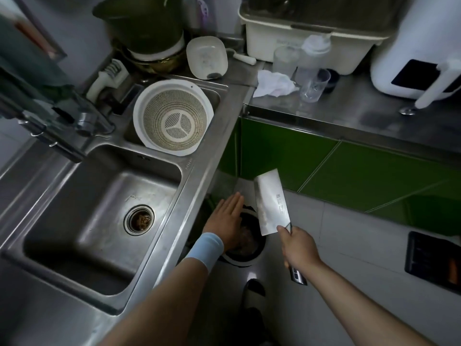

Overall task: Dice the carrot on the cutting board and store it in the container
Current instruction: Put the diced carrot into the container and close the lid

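Observed right hand (298, 245) wrapped firmly round the handle of the cleaver (270, 201), fingers fully curled, handle butt showing below the wrist. Noted broad blade held up in the air, tip end pointing away, flat face toward the camera. Found left hand (228, 218) flat, fingers straight and together, palm down, holding nothing, just beside the blade's left edge and not touching it. Logged pale blue wristband (208, 248) on the left wrist. Placed both hands above the open mouth of a round floor bin (239, 262); dark contents inside, too blurred to identify. Located bin on the tiled floor, close against the front edge of the sink bench, near the inner corner with the green cabinet front (324, 158). Could not locate carrot or cutting board in this view. Recorded large steel sink basin (74, 208) left of the hands, drain strainer (139, 219) in its floor, tap (50, 121) over its far left corner. Noted white colander (173, 121) seated in the smaller basin beyond. Noted white plastic tub (207, 57) leaning at the back edge of the sink bench beside a dark pot (139, 26); cannot tell if this is the storage container. Logged on the side bench (349, 116), far end: crumpled white cloth (274, 83), clear glass (314, 86), cream dish rack (274, 38), white appliance (411, 58) at the right edge
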Action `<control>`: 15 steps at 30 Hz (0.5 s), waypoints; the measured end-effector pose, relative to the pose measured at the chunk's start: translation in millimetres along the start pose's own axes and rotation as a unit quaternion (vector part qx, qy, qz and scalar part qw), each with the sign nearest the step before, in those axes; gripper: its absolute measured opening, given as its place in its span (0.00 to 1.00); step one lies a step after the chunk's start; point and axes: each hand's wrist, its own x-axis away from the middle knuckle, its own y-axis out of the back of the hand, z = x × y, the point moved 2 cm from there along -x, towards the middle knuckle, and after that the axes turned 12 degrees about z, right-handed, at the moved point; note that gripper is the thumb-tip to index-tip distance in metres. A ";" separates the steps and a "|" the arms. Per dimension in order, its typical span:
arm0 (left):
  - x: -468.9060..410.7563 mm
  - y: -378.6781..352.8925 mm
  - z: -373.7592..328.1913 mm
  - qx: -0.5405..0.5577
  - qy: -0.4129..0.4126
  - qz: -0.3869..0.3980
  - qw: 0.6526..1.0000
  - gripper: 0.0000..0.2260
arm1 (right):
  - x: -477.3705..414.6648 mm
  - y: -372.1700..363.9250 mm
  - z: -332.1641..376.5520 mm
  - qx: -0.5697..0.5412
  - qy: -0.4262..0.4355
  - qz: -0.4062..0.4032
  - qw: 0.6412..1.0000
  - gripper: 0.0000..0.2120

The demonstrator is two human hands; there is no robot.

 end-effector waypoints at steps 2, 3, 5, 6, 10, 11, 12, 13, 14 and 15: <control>1.6 4.8 -6.8 0.019 -0.029 -0.033 0.999 0.27 | 0.5 0.5 3.2 0.004 0.004 -0.002 1.000 0.20; 1.9 5.5 -14.2 0.014 -0.062 -0.039 0.997 0.28 | 1.0 0.2 4.5 0.007 0.005 -0.001 1.000 0.20; 3.1 5.6 -31.9 -0.013 -0.128 -0.039 0.991 0.30 | 2.5 -0.5 7.1 0.005 0.009 0.002 1.000 0.21; 2.5 4.8 -39.4 -0.028 -0.149 -0.037 0.988 0.30 | 3.1 -0.1 7.8 0.001 0.010 0.002 1.000 0.21; -4.9 -1.0 -44.1 0.004 -0.115 -0.015 0.993 0.29 | 7.8 7.8 9.1 -0.003 0.015 0.004 1.000 0.20; -8.4 -0.3 -38.9 0.038 -0.072 -0.002 0.997 0.29 | 9.4 10.3 7.9 -0.003 0.014 0.006 1.000 0.19; -11.9 1.6 -32.2 0.076 -0.020 0.011 0.997 0.30 | 11.0 12.3 6.0 -0.005 0.013 0.008 1.000 0.19; -14.5 4.9 -26.1 0.109 0.024 0.012 0.994 0.29 | 12.3 13.7 3.9 -0.010 0.012 0.012 1.000 0.19; -16.3 10.8 -23.9 0.130 0.040 -0.008 0.991 0.29 | 13.4 14.9 2.7 -0.017 0.013 0.016 1.000 0.19; -17.6 18.0 -26.7 0.137 0.020 -0.039 0.990 0.29 | 14.5 15.7 2.6 -0.021 0.015 0.021 0.999 0.19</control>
